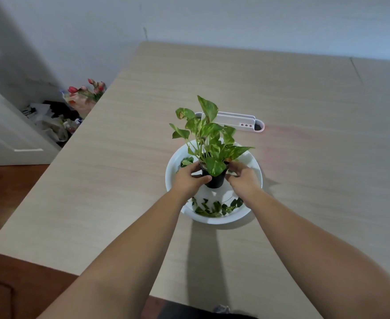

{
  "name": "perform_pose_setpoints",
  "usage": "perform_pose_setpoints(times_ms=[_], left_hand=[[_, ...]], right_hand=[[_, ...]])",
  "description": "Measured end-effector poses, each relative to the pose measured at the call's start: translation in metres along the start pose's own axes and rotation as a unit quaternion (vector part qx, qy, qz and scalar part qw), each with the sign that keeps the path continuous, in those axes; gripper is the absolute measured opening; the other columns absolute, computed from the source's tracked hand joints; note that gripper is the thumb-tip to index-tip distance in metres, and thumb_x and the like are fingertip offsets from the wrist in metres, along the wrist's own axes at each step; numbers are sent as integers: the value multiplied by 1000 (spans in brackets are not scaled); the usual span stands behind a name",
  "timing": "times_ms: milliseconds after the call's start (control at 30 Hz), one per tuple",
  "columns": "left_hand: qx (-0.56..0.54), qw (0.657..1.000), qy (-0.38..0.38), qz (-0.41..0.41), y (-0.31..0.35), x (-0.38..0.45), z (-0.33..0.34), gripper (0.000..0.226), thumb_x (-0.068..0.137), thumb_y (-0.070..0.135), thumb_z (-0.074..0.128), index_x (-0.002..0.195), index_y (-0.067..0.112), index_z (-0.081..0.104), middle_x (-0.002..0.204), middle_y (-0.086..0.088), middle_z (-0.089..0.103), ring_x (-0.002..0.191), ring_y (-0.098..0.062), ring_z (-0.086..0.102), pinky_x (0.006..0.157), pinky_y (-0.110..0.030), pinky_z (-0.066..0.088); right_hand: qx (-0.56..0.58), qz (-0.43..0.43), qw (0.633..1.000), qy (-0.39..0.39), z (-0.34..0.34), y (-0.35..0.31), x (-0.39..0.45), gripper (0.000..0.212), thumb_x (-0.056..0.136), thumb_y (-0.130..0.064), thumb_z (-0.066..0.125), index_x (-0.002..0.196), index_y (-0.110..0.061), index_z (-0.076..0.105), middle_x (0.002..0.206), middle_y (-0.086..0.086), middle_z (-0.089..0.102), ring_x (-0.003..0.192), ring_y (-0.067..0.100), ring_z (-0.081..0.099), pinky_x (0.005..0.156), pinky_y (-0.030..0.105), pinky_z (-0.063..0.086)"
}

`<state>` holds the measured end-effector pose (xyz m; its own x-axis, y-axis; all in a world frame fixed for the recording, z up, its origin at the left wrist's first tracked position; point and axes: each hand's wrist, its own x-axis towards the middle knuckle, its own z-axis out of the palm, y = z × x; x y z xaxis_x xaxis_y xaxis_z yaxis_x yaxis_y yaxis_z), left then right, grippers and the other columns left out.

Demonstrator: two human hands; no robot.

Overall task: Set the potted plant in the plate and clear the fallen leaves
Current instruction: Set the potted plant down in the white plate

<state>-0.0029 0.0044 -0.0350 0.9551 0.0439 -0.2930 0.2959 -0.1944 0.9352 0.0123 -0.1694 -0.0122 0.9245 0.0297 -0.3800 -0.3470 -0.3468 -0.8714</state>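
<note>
A potted plant (214,180) with green and yellow variegated leaves in a small black pot is over the middle of a round white plate (255,165) on the table. My left hand (190,179) grips the pot from the left and my right hand (242,178) grips it from the right. Whether the pot rests on the plate or hangs just above it cannot be told. Several fallen leaves (214,208) lie in the plate near its front rim, and a few more leaves (186,161) lie at its left side behind my left hand.
A white and pink dustpan-like holder (237,122) lies on the light wooden table (120,157) just behind the plate. Off the table's left edge, on the floor, sit a bouquet of red tulips (90,93) and a pile of bags (51,120).
</note>
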Motion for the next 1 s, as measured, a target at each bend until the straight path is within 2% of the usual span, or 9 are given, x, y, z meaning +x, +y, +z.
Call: perform_pose_setpoints(times_ms=[167, 333, 467, 533, 600, 700, 833, 933, 1000], left_hand=[[12, 1000, 11, 0, -10, -1, 1, 39, 76, 11, 75, 109, 30, 70, 119, 10, 70, 99, -16, 72, 96, -48, 53], [-8, 999, 37, -12, -15, -4, 7, 36, 74, 9, 79, 105, 27, 72, 113, 6, 73, 93, -6, 72, 95, -40, 55], [-15, 999, 47, -14, -17, -7, 9, 40, 75, 5, 79, 113, 17, 71, 111, 3, 73, 88, -3, 71, 90, -34, 56], [-17, 998, 54, -27, -16, -10, 10, 35, 77, 5, 78, 110, 12, 70, 106, 0, 73, 89, -11, 72, 86, -32, 55], [-7, 997, 64, -42, -14, -12, 10, 30, 78, 5, 76, 107, 9, 70, 103, -4, 72, 89, -17, 70, 73, -27, 54], [16, 996, 65, -52, -14, -13, 10, 29, 80, 5, 73, 109, 4, 68, 110, -8, 72, 90, -18, 68, 63, -20, 48], [73, 995, 46, -45, -14, -14, 3, 35, 82, 16, 74, 115, 7, 67, 115, -9, 70, 97, -20, 67, 68, -24, 49], [155, 987, 33, -21, -12, -21, -3, 44, 81, 23, 75, 122, 11, 63, 119, -6, 67, 107, -20, 64, 81, -27, 48], [212, 977, 16, -6, -11, -27, -8, 54, 83, 23, 73, 133, 13, 56, 126, -3, 65, 113, -18, 62, 91, -27, 47]], right_hand=[[-11, 29, 999, -9, 0, 4, -1, 52, 87, 2, 46, 131, -24, 54, 132, -10, 60, 97, 16, 61, 58, 22, 50], [-29, 57, 998, -6, 0, 12, -1, 44, 88, -6, 54, 128, -23, 57, 127, -2, 63, 112, 26, 59, 95, 40, 50], [-58, 59, 997, 5, -2, 14, -3, 27, 85, -10, 54, 111, -16, 62, 89, 4, 64, 85, 29, 62, 74, 35, 50], [-57, 69, 996, 19, -1, 17, -5, 7, 84, -11, 56, 87, -14, 61, 70, 3, 57, 67, 24, 54, 62, 30, 44], [-58, 75, 995, 23, -1, 19, -7, 13, 82, -12, 57, 70, -13, 53, 63, 5, 52, 57, 22, 46, 56, 27, 37], [-69, 72, 995, 18, -1, 19, -11, 2, 83, -12, 58, 84, -10, 58, 69, 8, 55, 66, 25, 52, 63, 29, 40], [-94, 52, 994, -15, -2, 23, -17, 39, 88, -12, 54, 126, -13, 56, 100, 15, 68, 86, 29, 62, 76, 35, 50], [-87, 34, 995, -36, -6, 32, -22, 46, 91, -7, 51, 137, -10, 47, 136, 9, 55, 117, 26, 55, 95, 30, 43], [-85, 21, 995, -42, -9, 37, -26, 48, 91, -5, 49, 138, -10, 46, 140, 6, 51, 124, 23, 51, 104, 32, 40]])
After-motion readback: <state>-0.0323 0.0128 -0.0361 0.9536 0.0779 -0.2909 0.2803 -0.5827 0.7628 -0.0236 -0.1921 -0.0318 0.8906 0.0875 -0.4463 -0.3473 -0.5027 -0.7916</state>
